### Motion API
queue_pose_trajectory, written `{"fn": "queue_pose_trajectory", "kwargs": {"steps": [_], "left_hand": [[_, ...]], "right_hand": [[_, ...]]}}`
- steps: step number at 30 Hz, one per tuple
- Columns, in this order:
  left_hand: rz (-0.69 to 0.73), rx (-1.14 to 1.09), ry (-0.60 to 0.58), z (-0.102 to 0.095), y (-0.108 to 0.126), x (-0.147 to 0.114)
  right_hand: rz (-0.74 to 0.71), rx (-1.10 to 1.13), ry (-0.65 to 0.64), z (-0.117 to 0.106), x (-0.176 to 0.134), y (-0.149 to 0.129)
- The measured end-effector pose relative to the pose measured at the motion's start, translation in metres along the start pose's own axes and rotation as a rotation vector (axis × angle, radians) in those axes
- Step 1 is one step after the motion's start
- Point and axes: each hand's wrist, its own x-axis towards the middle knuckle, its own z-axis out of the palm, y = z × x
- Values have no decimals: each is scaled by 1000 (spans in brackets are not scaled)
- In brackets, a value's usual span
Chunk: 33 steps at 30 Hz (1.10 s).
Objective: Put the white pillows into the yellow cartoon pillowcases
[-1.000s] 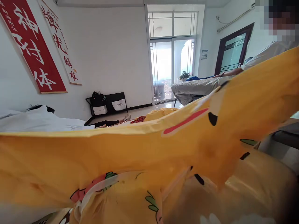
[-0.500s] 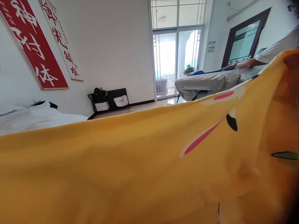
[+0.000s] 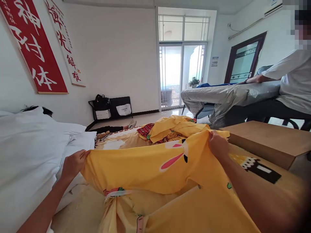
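A yellow cloth [image 3: 136, 168] printed with rabbits and carrots stretches between my two hands, its top edge nearly straight. My left hand [image 3: 74, 164] pinches its upper left corner, thumb and fingers pressed together. Along the same edge on the right, my right hand [image 3: 218, 145] is closed on the cloth, and a short flap sticks out past the fingers. Lower down the fabric hangs in folds towards me, with a pale strip along one inner edge. Beyond it lies a crumpled heap of yellow and red-checked fabric [image 3: 179, 124] on a patterned bed surface [image 3: 116, 144].
White bedding [image 3: 31, 152] is piled at my left, with dark hair showing behind it. A brown board-topped box [image 3: 269, 134] stands at right. Behind it a person in a white shirt [image 3: 296, 77] sits at a plastic-covered table [image 3: 218, 95]. A black rack [image 3: 121, 106] holds bags by the wall.
The yellow cloth was raised close in front of me, hiding most of the bed. It has come down and away, so both hands and the fabric heap now show.
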Motion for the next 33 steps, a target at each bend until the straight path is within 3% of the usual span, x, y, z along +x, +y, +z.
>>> {"fn": "queue_pose_trajectory", "kwargs": {"steps": [4, 7, 10, 13, 18, 22, 25, 28, 29, 31, 33], "left_hand": [[-69, 260, -35, 58, 3, 13], [-98, 338, -51, 113, -2, 11], [-23, 425, -59, 162, -14, 3], [8, 449, -124, 185, -26, 2], [15, 452, -133, 188, -24, 13], [34, 326, -2, 188, -14, 6], [95, 116, 84, 183, -8, -15], [14, -136, 94, 165, -6, -56], [-39, -225, 47, 157, -7, -73], [-92, -383, -163, 139, -11, -112], [-56, -486, -397, 121, -14, -151]], "right_hand": [[-4, 1, -33, 44, 16, -37], [-71, -27, -71, 93, 15, -56], [-178, -87, -120, 146, 7, -56], [-265, -157, -160, 185, 4, -41], [-247, -234, -188, 209, 21, -24], [-316, -200, -277, 208, 18, -29], [-406, -159, -267, 193, -9, -24], [-504, -137, -184, 168, -56, 5], [-523, -128, -140, 159, -74, 19], [-575, -87, -98, 139, -109, 53], [-647, -5, -161, 114, -141, 85]]}}
